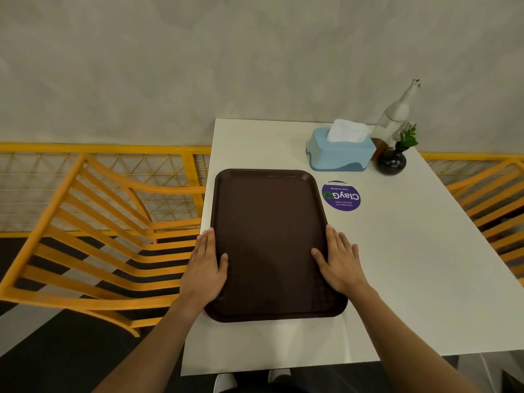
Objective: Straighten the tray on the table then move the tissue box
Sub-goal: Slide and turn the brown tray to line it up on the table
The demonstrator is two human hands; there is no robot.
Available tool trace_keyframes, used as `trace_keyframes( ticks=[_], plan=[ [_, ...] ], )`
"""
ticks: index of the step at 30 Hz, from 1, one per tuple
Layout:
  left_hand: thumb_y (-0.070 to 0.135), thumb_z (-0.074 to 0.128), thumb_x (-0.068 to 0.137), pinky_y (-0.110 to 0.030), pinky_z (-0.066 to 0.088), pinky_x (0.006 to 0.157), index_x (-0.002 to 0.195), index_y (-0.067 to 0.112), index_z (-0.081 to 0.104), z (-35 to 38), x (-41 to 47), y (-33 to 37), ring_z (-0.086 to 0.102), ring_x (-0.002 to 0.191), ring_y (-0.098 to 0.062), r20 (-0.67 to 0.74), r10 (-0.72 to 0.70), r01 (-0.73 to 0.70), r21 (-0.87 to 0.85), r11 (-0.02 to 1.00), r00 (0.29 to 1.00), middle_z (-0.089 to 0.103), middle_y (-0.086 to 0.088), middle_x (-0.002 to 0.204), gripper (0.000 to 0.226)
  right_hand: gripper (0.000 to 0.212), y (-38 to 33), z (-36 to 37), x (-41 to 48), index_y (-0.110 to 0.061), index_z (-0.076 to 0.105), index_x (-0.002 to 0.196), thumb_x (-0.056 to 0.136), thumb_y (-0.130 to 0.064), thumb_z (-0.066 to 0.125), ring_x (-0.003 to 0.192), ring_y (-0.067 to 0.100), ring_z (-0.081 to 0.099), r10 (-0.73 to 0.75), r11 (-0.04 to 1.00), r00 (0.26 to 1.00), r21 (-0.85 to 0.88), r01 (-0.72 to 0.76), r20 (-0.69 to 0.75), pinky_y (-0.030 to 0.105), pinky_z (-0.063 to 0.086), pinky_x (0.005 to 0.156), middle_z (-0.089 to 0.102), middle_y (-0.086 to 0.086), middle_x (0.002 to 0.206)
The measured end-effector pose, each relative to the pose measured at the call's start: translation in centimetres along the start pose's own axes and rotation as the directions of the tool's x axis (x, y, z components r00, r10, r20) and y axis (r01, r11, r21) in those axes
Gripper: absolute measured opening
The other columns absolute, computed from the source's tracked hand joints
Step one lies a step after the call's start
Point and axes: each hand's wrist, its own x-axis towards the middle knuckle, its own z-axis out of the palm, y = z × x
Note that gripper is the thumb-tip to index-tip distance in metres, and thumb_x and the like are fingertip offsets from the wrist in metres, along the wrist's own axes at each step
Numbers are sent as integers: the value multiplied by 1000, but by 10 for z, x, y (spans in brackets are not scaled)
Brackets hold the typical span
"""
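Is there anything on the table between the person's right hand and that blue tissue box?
Only a flat purple sticker lies between the right hand and the tissue box; nothing upright blocks the way. The black vase stands beside the box.

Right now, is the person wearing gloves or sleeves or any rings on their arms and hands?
No gloves and no sleeves show: the left hand and right hand are bare, and both forearms are uncovered up to the picture's edge. No rings, watch or bracelets are visible on the fingers or wrists.

Tray [269,239] brown textured matt plastic; table [397,265] smooth white.
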Motion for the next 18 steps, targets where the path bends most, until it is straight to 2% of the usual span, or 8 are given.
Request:
trace_keyframes(
  ticks=[3,6,10,13,16,18],
  plan=[
    [45,40,103,-42,18,124,161,18,0,-2,-1,0,4,156,-20,14,-2,3,-46,999,1000,8,-3,170,75,80,1,-1,1,-24,0,162,100,-67,26,156,31,8,6,1000,1000,10,-6,-1,57,7,122,13,3,170],
    [49,44,101,-46,22,122,161,23,-2,-9,-1,1,9,155,-23,51,-4,12,-168,986,999,8,-1,169,80,82,-1,-6,2,-26,3,162,98,-72,29,155,31,9,21,997,1000,70,-21,-9,57,10,124,13,2,170],
    [53,44,100,-46,24,121,161,28,0,-24,7,12,16,153,-25,-11,-37,32,-278,960,999,13,-3,168,79,83,1,-23,5,-29,6,162,97,-74,29,156,28,6,68,978,996,202,-53,-64,50,11,123,11,0,170],
    [53,42,100,-41,22,120,160,26,6,-32,23,34,18,152,-24,-95,-12,-15,-274,962,995,17,-5,166,75,79,10,-44,13,-27,17,160,97,-71,33,154,25,12,90,944,984,329,-35,-154,45,17,120,20,0,168],
    [51,43,100,-49,25,121,161,29,6,-31,48,70,16,153,-25,-113,24,-53,-264,963,993,16,-5,167,75,69,23,-72,34,-26,30,156,99,-62,41,148,22,26,113,917,965,400,-9,-238,36,29,110,33,1,162],
    [48,47,100,-51,25,121,160,32,2,-26,67,100,15,153,-25,-136,43,-81,-291,953,990,16,-6,167,77,62,34,-91,54,-26,36,153,100,-57,46,143,21,32,101,907,955,420,26,-278,30,31,105,39,1,158]
  ],
)
